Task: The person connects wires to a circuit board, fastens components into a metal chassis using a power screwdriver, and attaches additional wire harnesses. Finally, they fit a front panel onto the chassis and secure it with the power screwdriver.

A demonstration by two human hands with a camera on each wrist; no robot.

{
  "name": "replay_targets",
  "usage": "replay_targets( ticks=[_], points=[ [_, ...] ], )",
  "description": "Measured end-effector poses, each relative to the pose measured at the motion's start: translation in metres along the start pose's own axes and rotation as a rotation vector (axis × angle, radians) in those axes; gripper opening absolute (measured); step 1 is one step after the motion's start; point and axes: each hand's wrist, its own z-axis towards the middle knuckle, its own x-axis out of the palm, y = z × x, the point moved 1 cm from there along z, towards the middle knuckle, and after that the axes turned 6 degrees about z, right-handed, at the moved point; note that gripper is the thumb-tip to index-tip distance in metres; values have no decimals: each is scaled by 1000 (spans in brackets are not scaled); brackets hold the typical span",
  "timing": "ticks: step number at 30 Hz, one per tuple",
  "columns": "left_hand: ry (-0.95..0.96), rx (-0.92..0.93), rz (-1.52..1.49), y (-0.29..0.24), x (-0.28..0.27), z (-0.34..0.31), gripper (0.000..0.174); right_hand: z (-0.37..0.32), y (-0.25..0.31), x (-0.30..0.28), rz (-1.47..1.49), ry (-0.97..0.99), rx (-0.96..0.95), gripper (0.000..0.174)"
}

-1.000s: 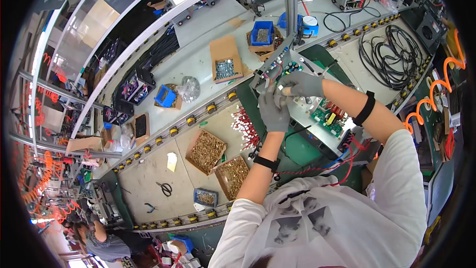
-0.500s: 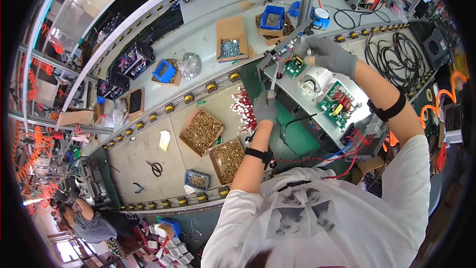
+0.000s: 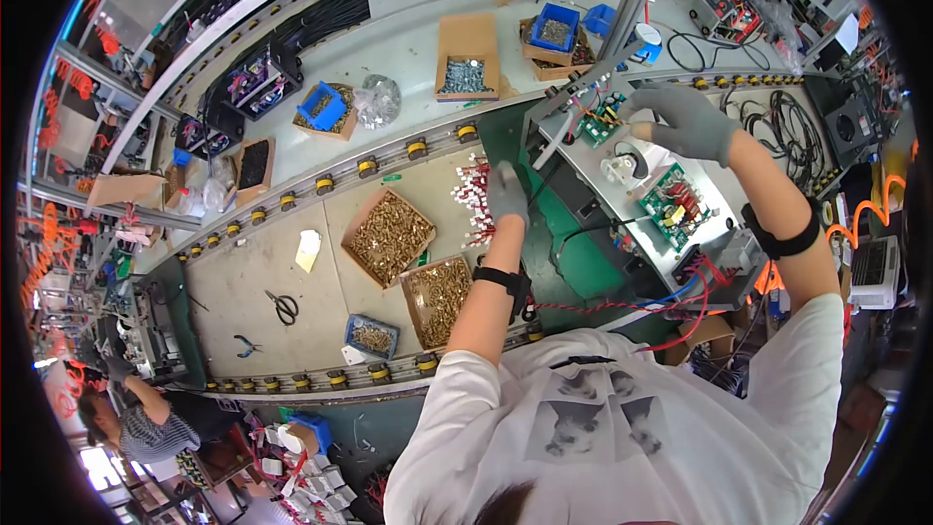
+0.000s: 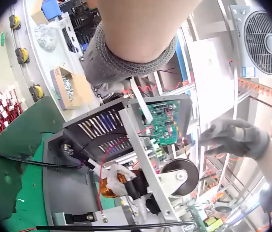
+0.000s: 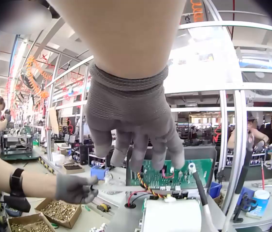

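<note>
1. The left hand (image 3: 507, 194) wears a grey glove. Its fingers pinch one end of a thin white strip (image 5: 121, 186).
2. The white strip runs from the left hand toward the grey metal box (image 3: 583, 154). The far end is close to the box.
3. The right hand (image 3: 688, 122) wears a grey glove too. It hangs over the small green board (image 3: 604, 117) at the far end of the box.
4. The right hand's fingers (image 5: 141, 145) point down, loose and spread apart. They hold nothing that I can see. I cannot tell if the tips touch the board.
5. The grey metal box sits on a green mat (image 3: 573, 255), a bit tipped up. A second green board (image 3: 673, 202) lies on it, nearer to the person.
6. A pile of red wires with white ends (image 3: 472, 206) lies just beside the left hand.
7. Two cardboard boxes full of gold screws (image 3: 392, 238) sit on the table, near the left arm.
8. Scissors (image 3: 284, 306) lie on the table, well apart from both hands.
</note>
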Motion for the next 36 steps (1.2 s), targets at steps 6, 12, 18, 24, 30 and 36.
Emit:
replay_targets(
  ticks=[6, 12, 18, 24, 30, 36],
  points=[
    [332, -302, 906, 55, -34, -61, 57, -37, 61, -15, -64, -67, -38, 27],
    [350, -48, 773, 58, -107, -98, 39, -86, 130, 36, 51, -28, 174, 30],
    [188, 345, 196, -15, -111, -107, 23, -25, 105, 169, 245, -109, 311, 30],
    [114, 699, -13, -62, -72, -94, 24, 7, 66, 232, 253, -90, 410, 35],
    [245, 599, 272, -52, -20, -66, 23, 9, 46, 169, -172, -139, 596, 29],
    [314, 396, 390, -49, 33, -29, 31, 52, 24, 145, -115, -165, 881, 24]
  ],
)
